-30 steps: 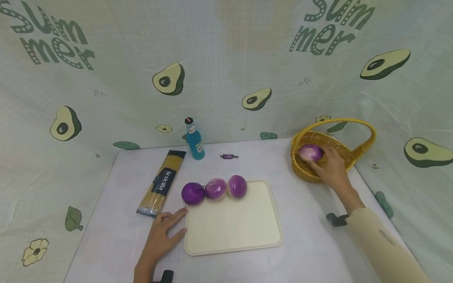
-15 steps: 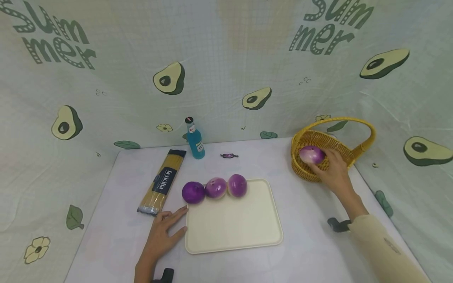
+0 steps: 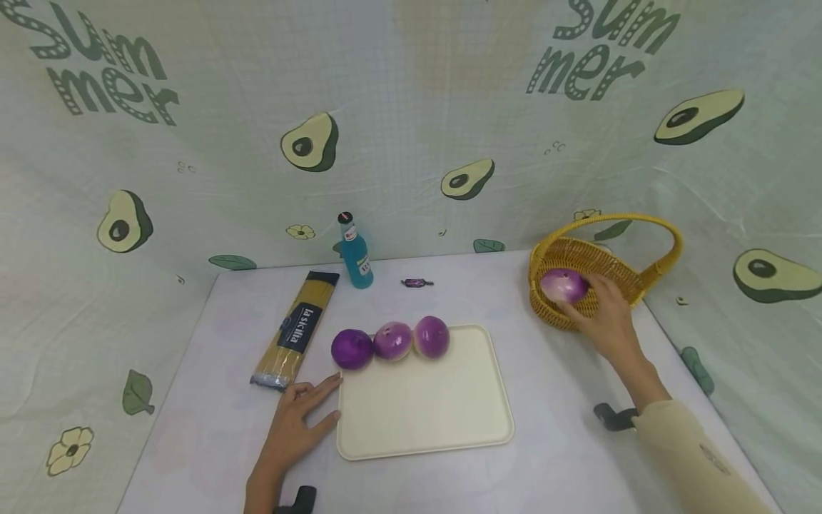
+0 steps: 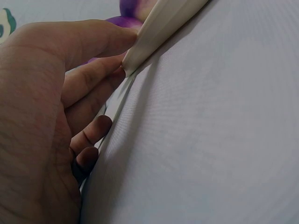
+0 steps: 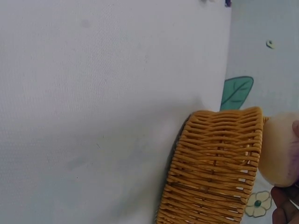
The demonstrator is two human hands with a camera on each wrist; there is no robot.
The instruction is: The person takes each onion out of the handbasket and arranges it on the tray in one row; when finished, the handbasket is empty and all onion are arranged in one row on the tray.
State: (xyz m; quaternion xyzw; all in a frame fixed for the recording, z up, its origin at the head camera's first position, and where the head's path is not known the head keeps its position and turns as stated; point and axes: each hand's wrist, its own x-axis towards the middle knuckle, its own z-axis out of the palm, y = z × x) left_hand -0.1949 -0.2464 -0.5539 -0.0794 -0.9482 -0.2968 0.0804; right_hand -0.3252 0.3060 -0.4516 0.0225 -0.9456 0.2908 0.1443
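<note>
My right hand (image 3: 606, 314) grips a purple-and-white onion (image 3: 562, 285) between thumb and fingers, over the opening of the yellow wicker basket (image 3: 554, 312). In the right wrist view the onion's pale side (image 5: 276, 151) shows beyond the basket rim (image 5: 254, 135), with fingertips at its edge. My left hand (image 3: 295, 421) rests by the cream tray (image 3: 427, 414), its thumb and index finger extended to the left edge. Close up, the left fingertips touch the tray's side wall (image 4: 156, 32). Three purple onions (image 3: 393, 341) stand in a row along the tray's far left edge.
Left of the tray lies a pack of spaghetti (image 3: 297, 328). A blue bottle (image 3: 356, 260) stands at the back, and a small purple wrapped candy (image 3: 417, 283) lies to its right. Behind the white table (image 3: 552, 442) hangs a printed cloth (image 3: 385, 107).
The right hand and its onion have shifted slightly down and toward me over the basket. My left hand keeps its place at the tray.
</note>
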